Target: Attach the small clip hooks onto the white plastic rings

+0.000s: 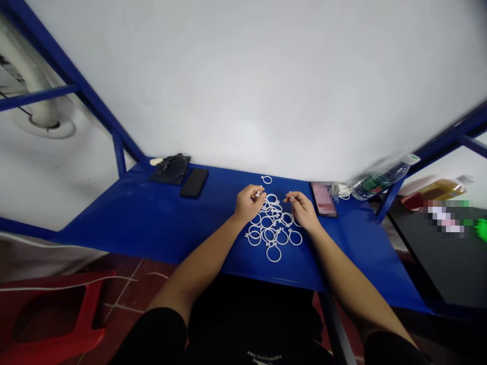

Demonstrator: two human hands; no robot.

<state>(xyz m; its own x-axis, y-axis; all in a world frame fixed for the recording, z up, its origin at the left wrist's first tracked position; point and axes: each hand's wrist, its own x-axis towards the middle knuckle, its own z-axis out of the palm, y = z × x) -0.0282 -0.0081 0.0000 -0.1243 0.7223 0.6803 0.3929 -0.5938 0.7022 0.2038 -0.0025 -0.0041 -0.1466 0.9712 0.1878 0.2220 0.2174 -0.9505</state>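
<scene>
Several white plastic rings (273, 261), each with a small clip-like tab, lie in a loose, overlapping pile on the blue tabletop (152, 218). To the pile's upper left, my left hand (248, 203) is closed in a pinch on a small white plastic piece (258, 193). My right hand (303, 209) hovers at the pile's right side, its fingers curled in. A speck of white shows at those fingertips, too small to name. One single white ring (267, 183) lies apart, near the wall behind my hands.
A black phone (194, 183) and a dark flat item (171, 170) lie at the left. On the right are a lit phone (324, 198), a white coiled cable (344, 191) and a tilted clear bottle (384, 178). Blue frame bars flank the table; a red stool (89, 309) stands lower left.
</scene>
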